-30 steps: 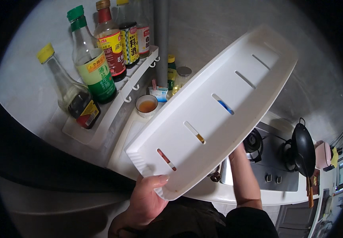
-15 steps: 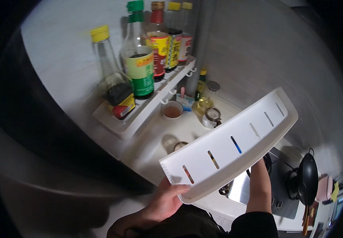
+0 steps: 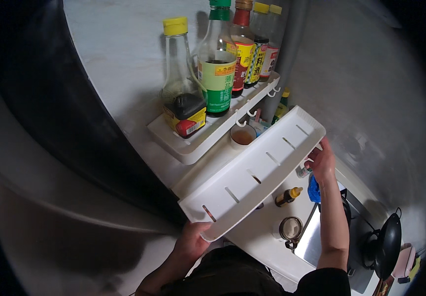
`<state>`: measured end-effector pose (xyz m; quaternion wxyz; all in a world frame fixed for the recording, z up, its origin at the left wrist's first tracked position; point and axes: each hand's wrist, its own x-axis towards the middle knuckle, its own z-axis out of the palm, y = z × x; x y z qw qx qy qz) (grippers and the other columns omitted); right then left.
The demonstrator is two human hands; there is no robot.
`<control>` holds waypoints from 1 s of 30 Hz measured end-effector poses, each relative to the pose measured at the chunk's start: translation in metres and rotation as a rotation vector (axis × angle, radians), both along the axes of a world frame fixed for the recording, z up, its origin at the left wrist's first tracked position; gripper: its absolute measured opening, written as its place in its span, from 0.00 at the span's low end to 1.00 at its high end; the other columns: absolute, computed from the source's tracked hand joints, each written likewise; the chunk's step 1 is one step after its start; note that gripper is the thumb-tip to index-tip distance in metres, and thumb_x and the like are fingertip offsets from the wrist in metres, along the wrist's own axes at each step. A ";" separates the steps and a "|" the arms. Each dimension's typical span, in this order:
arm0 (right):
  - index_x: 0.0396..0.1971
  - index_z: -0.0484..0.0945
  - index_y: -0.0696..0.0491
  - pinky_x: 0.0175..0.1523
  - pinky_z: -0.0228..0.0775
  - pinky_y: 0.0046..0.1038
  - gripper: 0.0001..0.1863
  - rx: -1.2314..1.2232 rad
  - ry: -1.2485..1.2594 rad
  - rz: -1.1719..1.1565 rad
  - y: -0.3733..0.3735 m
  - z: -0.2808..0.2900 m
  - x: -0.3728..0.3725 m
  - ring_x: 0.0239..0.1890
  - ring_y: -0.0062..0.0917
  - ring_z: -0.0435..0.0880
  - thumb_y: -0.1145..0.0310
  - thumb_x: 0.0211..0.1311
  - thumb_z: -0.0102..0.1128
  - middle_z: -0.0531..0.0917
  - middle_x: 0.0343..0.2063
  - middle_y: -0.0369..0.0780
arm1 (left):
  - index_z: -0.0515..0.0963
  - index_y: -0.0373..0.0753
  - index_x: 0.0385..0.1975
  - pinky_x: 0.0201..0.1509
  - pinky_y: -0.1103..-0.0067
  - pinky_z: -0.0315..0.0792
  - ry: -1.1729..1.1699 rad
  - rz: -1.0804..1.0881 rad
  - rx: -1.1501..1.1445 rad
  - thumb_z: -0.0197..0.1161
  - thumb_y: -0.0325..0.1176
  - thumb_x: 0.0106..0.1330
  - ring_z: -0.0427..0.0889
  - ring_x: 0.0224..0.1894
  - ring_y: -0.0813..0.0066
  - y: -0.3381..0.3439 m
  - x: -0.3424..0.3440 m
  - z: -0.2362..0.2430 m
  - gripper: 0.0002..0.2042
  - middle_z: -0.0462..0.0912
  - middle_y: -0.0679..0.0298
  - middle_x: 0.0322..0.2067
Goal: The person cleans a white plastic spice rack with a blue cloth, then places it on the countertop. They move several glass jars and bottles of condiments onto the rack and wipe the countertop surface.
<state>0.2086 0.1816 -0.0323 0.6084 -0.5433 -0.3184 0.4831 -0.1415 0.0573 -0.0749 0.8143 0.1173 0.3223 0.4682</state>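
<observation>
Between my two hands is a long white slotted rack shelf [image 3: 240, 175], tilted above the counter. My left hand [image 3: 193, 240] is closed on its near end, with the thumb over the rim. At the far right end, my right hand [image 3: 323, 162] grips the edge, its fingers partly hidden behind the shelf. Just beyond, a white wall rack [image 3: 189, 154] with hooks carries several sauce bottles. The closest are a yellow-capped bottle [image 3: 181, 93] and a green-capped bottle [image 3: 218, 74]. A cup of brownish liquid [image 3: 242, 137] stands under the rack, partly covered by the held shelf.
Below the shelf, a small yellow-topped sauce bottle [image 3: 288, 196] and a lidded jar [image 3: 289, 229] stand on the counter. A blue item [image 3: 314, 190] lies near my right forearm. The stove [image 3: 363, 269] and a black wok [image 3: 388, 246] are at the right.
My right hand has risen from the stove side to the shelf's far end. The shelf has turned so its inside faces up more. The view has shifted, moving the wall rack rightward in the picture.
</observation>
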 end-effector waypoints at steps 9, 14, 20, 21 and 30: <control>0.48 0.62 0.54 0.11 0.51 0.20 0.21 -0.106 -0.121 0.096 0.063 -0.005 -0.031 0.11 0.17 0.63 0.69 0.54 0.54 0.67 0.15 0.35 | 0.60 0.38 0.56 0.64 0.67 0.56 -0.109 0.213 0.150 0.53 0.26 0.57 0.64 0.59 0.67 0.018 -0.011 -0.043 0.25 0.66 0.62 0.54; 0.37 0.66 0.54 0.12 0.63 0.23 0.11 -0.133 -0.113 0.149 0.101 -0.029 -0.033 0.10 0.20 0.67 0.72 0.53 0.51 0.70 0.17 0.37 | 0.59 0.38 0.57 0.65 0.65 0.53 -0.191 0.387 0.145 0.57 0.34 0.60 0.63 0.59 0.67 0.039 -0.004 -0.040 0.26 0.66 0.62 0.55; 0.38 0.66 0.52 0.17 0.70 0.26 0.11 -0.280 -0.103 0.167 0.148 -0.063 -0.048 0.13 0.22 0.69 0.73 0.52 0.50 0.70 0.18 0.37 | 0.55 0.39 0.59 0.67 0.63 0.49 -0.193 0.496 0.258 0.56 0.34 0.62 0.58 0.62 0.63 0.060 -0.003 -0.057 0.27 0.61 0.58 0.59; 0.37 0.65 0.52 0.18 0.70 0.27 0.11 -0.283 -0.085 0.186 0.153 -0.069 -0.048 0.14 0.22 0.69 0.74 0.53 0.49 0.70 0.19 0.37 | 0.55 0.39 0.59 0.67 0.62 0.48 -0.168 0.497 0.269 0.57 0.34 0.61 0.58 0.62 0.63 0.062 -0.004 -0.058 0.27 0.61 0.58 0.59; 0.43 0.67 0.52 0.30 0.75 0.31 0.16 -0.304 -0.080 0.257 0.180 -0.116 -0.049 0.27 0.29 0.77 0.75 0.50 0.50 0.74 0.30 0.39 | 0.55 0.45 0.56 0.60 0.68 0.59 0.108 0.495 0.224 0.53 0.16 0.49 0.65 0.55 0.66 0.036 0.017 -0.080 0.32 0.65 0.61 0.51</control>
